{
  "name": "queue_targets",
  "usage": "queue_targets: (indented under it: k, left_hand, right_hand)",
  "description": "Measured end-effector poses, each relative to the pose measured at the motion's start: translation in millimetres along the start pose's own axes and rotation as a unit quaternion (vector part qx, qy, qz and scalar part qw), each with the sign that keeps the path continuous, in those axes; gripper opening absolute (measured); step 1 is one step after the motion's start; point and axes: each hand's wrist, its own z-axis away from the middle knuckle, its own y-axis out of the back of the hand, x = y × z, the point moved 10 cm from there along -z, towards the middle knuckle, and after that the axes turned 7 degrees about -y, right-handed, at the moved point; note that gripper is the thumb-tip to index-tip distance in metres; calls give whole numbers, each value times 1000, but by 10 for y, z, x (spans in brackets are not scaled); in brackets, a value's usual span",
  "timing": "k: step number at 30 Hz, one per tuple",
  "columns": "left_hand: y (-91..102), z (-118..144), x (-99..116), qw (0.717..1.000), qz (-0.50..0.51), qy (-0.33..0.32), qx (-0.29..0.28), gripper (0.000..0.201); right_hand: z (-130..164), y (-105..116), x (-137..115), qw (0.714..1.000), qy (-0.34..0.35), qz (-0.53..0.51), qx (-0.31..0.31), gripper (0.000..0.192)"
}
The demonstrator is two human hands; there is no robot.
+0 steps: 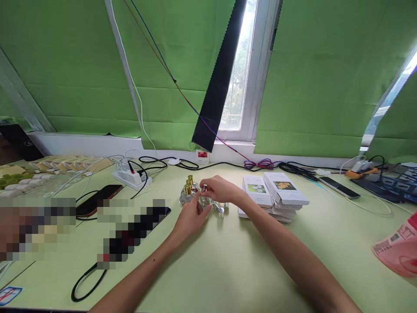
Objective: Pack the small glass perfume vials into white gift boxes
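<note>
Near the middle of the table, both hands meet at a small clear glass bottle [205, 201] with a silvery top. My left hand [191, 214] is closed about its lower part, thumb and fingers on either side. From above, my right hand [220, 189] pinches the silvery top, and its fingertips partly cover it. Just left of the hands stand several glass bottles with gold caps [188, 188], close together. A shiny silver cylindrical piece [220, 211] lies right of the held bottle, with another silver piece [226, 205] beside it.
Stacked printed white boxes [286, 191] stand right of my hands. A power strip [132, 177], a phone [99, 200] and cables are at left; another phone [339, 187] lies at right. A pink package [399, 250] sits at the right edge. Part of the left side is pixelated.
</note>
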Motion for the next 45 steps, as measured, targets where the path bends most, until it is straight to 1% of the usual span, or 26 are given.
queue_targets:
  k: [6, 11, 14, 19, 23, 28, 32, 35, 37, 40, 45]
  left_hand:
    - [-70, 2, 32, 998, 66, -17, -12, 55]
    - [-79, -3, 39, 997, 72, -22, -9, 51]
    - [-84, -2, 34, 997, 69, -22, -11, 51]
    - [-91, 4, 20, 998, 65, -22, -12, 49]
    - [-99, 1, -2, 998, 62, -16, -12, 47]
    - [-112, 1, -32, 998, 58, -6, -14, 46]
    - [-98, 4, -38, 998, 57, -3, -8, 49]
    - [-88, 5, -11, 998, 64, -12, -6, 50]
    - [-84, 4, 4, 998, 68, -18, -4, 52]
    - [-85, 2, 1, 998, 68, -17, -4, 57]
    - [-94, -4, -6, 998, 58, -18, -7, 57]
  right_hand:
    - [12, 7, 8, 1000, 3, 5, -16, 12]
    - [14, 16, 6, 1000, -1, 19, -14, 9]
    - [15, 24, -4, 999, -4, 34, -2, 8]
    - [10, 21, 5, 997, -20, 70, 14, 18]
    - [-3, 3, 33, 995, -32, 86, 25, 20]
    - [-27, -14, 57, 994, -33, 94, 46, 22]
    - [-30, -10, 84, 993, -44, 95, 46, 29]
    - [-15, 21, 85, 995, -43, 75, 43, 32]
    - [-3, 23, 71, 998, -33, 55, 29, 28]
    - [15, 3, 34, 999, -14, 44, 5, 17]
    - [17, -13, 11, 998, -9, 56, -1, 9]
